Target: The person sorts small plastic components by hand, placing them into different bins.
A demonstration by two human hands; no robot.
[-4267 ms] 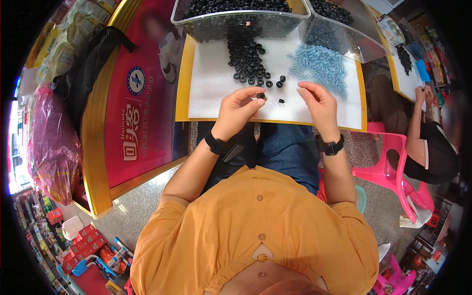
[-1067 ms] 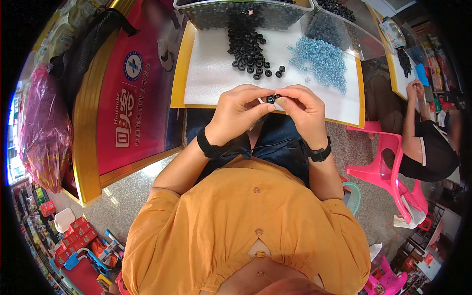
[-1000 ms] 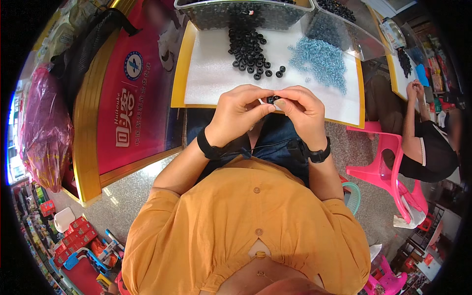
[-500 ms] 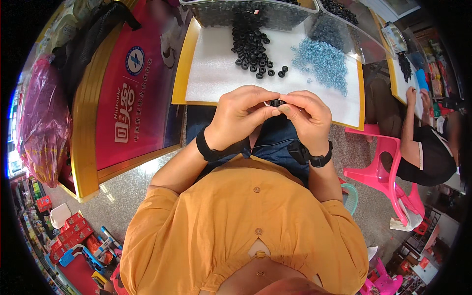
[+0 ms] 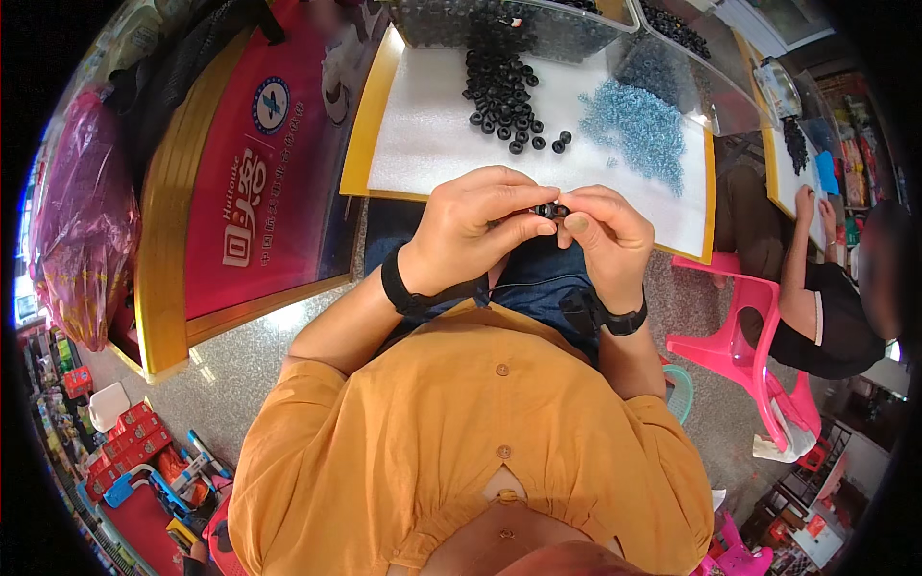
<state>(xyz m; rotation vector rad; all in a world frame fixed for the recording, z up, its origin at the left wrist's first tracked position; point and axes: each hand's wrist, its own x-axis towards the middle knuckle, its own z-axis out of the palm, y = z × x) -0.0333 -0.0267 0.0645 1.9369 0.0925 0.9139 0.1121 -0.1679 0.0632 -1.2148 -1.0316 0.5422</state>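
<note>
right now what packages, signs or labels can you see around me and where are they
Red banner: on the table front, left of the hands; tall panel, red with white lettering, a round blue and white emblem, yellow border.
Red boxes: floor, lower left; small flat stacked cartons.
Pink bag: far left; bulging, translucent magenta plastic.
Clear bins: top of the table; see-through plastic, black parts inside.

On the table (image 5: 423, 158), rings (image 5: 501, 91) lie at eleven o'clock from the hands (image 5: 538, 235), screws (image 5: 642, 130) at one.
</note>
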